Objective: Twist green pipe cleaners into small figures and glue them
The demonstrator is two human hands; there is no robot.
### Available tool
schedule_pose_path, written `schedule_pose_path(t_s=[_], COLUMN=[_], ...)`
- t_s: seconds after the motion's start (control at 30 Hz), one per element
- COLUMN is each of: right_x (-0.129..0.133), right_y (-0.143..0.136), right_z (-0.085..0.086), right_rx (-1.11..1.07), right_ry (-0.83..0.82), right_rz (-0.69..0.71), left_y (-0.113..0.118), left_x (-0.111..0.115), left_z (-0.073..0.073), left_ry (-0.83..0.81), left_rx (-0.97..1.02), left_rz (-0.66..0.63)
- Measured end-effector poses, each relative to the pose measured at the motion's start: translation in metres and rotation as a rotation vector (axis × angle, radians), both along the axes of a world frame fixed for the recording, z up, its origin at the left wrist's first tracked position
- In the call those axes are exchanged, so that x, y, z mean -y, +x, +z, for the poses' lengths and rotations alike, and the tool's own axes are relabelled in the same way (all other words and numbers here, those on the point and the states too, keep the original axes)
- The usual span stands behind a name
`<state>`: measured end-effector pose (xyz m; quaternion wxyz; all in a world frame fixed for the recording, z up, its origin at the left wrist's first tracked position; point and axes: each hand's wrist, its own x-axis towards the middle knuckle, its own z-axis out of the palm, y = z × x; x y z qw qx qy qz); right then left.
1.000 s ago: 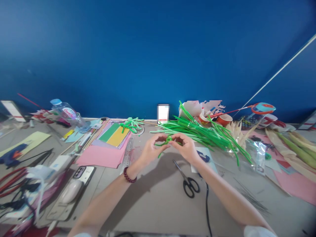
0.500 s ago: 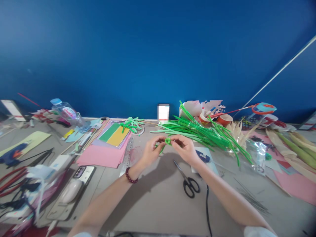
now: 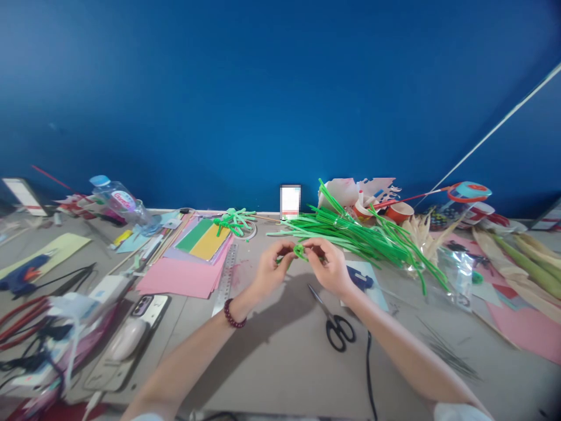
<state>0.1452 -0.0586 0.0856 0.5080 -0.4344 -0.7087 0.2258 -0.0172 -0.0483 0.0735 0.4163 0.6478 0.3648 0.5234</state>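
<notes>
Between my two hands, above the middle of the table, is a green pipe cleaner (image 3: 300, 251) bent into a small loop. My left hand (image 3: 274, 266) pinches it from the left with thumb and forefinger. On the other side, my right hand (image 3: 328, 263) grips it with closed fingertips. Black-handled scissors (image 3: 336, 327) lie on the table below my right hand. Behind the hands spreads a bundle of green pipe cleaners (image 3: 350, 234). A shaped piece of twisted green pipe cleaners (image 3: 234, 221) rests to the far left of the bundle.
A clear ruler (image 3: 225, 280) and pink paper sheets (image 3: 179, 278) lie left. Further left are a phone (image 3: 127, 345), a water bottle (image 3: 120, 202) and a blue glue gun (image 3: 20, 278). At right lie another glue gun (image 3: 360, 277), a cable (image 3: 369, 374) and corn husks (image 3: 521, 260).
My fingers have shifted slightly around the green loop, which has turned a little and moved slightly right. Everything else on the table stays where it was.
</notes>
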Motion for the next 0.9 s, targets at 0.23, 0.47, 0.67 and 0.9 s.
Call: schedule_pose_path(t_s=[0.23,0.47,0.67,0.9], right_x=[0.0,-0.006,-0.015,-0.016], right_y=[0.0,0.003,0.007,0.007], right_z=[0.006,0.001,-0.002,-0.004], right_rx=[-0.028,-0.196,-0.391,-0.494], right_ry=[-0.021,-0.152,-0.423,-0.614], right_rz=[0.031,0.076,0.267,0.391], left_y=[0.006,0.005,0.003,0.003], left_x=[0.004,0.006,0.007,0.011], left_z=[0.011,0.015,0.019,0.025], left_ry=[-0.296,-0.611,-0.661,-0.676], left_rx=[0.337,0.444,0.425,0.369], left_rz=[-0.183,-0.303,-0.36,-0.291])
